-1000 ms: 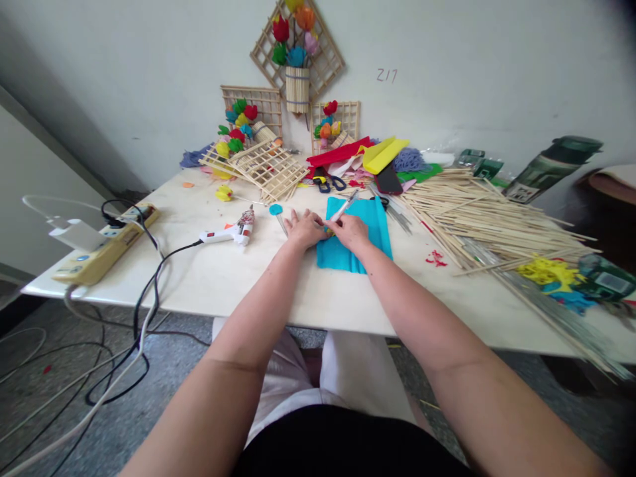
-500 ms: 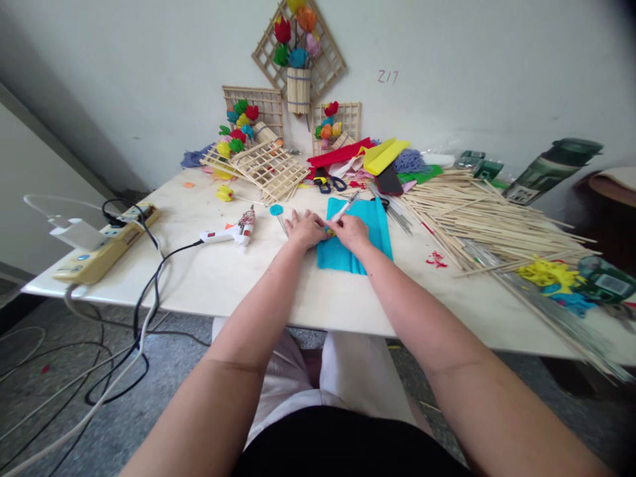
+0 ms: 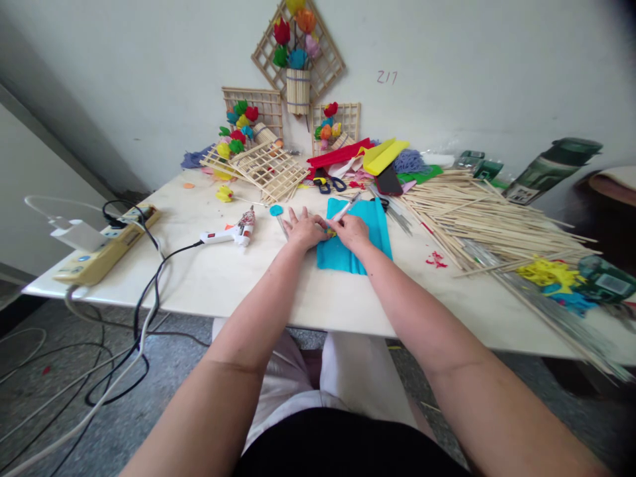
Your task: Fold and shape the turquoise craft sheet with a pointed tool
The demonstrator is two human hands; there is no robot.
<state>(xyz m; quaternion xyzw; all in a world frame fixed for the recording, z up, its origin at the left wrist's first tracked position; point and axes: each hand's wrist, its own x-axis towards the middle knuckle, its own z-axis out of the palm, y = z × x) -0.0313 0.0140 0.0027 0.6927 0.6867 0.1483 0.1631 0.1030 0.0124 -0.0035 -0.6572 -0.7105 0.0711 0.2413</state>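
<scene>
A folded turquoise sheet lies on the white table in front of me. My left hand rests flat at the sheet's left edge with its fingers spread. My right hand is closed on a silver pen whose top points up and to the right. Between the two hands a small yellow piece shows on the sheet. A teal disc on a thin stick lies just left of my left hand.
A white glue gun and a yellow power strip with cables lie to the left. A big heap of bamboo sticks fills the right. Scissors, coloured felt, a phone and wooden lattice frames with flowers stand behind.
My left hand's fingers have spread a little on the table. My right hand with the pen has barely shifted.
</scene>
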